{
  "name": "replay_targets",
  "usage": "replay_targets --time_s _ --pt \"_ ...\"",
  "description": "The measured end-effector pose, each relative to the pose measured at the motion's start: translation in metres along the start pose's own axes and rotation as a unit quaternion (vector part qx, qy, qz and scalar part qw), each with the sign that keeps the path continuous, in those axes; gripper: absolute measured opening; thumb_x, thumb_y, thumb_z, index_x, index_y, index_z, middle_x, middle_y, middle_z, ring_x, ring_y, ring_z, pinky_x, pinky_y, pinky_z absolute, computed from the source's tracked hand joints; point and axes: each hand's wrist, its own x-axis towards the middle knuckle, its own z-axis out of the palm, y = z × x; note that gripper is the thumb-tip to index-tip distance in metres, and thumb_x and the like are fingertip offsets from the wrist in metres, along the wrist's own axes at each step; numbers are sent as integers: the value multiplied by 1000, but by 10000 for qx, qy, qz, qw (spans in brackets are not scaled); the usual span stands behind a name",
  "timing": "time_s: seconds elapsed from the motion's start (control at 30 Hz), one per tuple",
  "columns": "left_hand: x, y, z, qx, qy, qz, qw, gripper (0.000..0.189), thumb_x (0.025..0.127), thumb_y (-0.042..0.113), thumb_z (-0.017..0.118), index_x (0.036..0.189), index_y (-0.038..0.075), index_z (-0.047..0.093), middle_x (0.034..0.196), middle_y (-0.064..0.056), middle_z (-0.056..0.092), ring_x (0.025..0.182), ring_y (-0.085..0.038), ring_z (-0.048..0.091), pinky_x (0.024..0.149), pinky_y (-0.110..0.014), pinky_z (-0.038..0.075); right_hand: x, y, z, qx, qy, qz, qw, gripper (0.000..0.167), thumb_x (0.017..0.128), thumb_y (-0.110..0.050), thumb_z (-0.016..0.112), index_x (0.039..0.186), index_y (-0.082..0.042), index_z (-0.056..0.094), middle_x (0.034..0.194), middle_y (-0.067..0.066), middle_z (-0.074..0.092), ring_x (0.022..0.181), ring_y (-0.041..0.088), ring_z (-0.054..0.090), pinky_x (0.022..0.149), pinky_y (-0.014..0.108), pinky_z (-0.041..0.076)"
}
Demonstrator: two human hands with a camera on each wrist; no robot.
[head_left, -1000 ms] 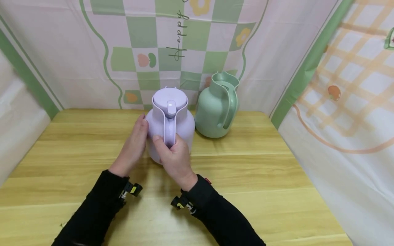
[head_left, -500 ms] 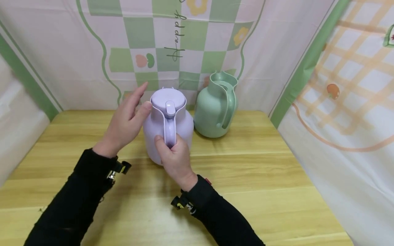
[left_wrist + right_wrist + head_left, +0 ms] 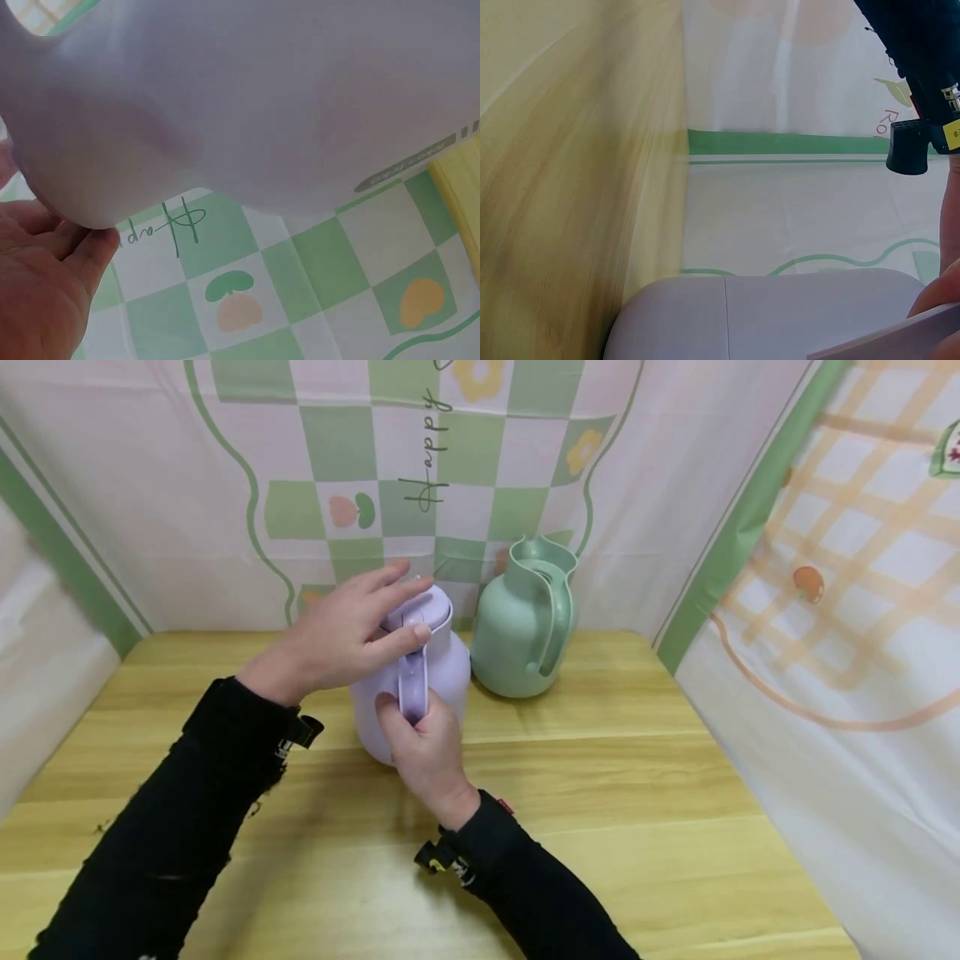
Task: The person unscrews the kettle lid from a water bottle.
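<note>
A lilac thermos jug (image 3: 450, 668) stands on the wooden table, its handle (image 3: 412, 689) towards me. My right hand (image 3: 429, 747) grips the lower part of that handle, thumb on its left side. Across the top of the jug lies my left hand (image 3: 337, 631), fingers stretched over the lid (image 3: 437, 602) and thumb by the top of the handle; it hides much of the lid. In the left wrist view, the fingertips (image 3: 101, 244) touch the jug's rim. The jug's side (image 3: 765, 311) fills the bottom of the right wrist view.
A green jug (image 3: 510, 635) stands just right of the lilac one, handle turned to the right. Behind both hangs a checked cloth (image 3: 341, 443) with printed lettering. More cloth (image 3: 825, 610) hangs at the right side of the table (image 3: 600, 810).
My left hand has left the jug's left side, risen, and moved right over its lid. My right hand has kept its grip on the handle, and the jug stands in place.
</note>
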Motion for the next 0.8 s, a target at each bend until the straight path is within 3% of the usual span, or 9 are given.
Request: replay_targets --time_s 0.2,0.8 --pt "1 -2 1 286 -98 136 9994 60 102 45 59 152 13 55 163 -22 40 151 -42 37 122 -57 33 1 1 1 -20 63 -24 10000 34 100 -22 61 72 -9 47 59 -3 43 56 11 44 53 26 34" --pt "2 -2 2 429 -129 124 9989 62 102 49 60 153 13 55 162 -22 41 148 -44 41 121 -58 33 0 0 2 -95 133 -134 9998 32 101 -19 60 74 -8 47 65 -3 36 59 12 40 54 26 32"
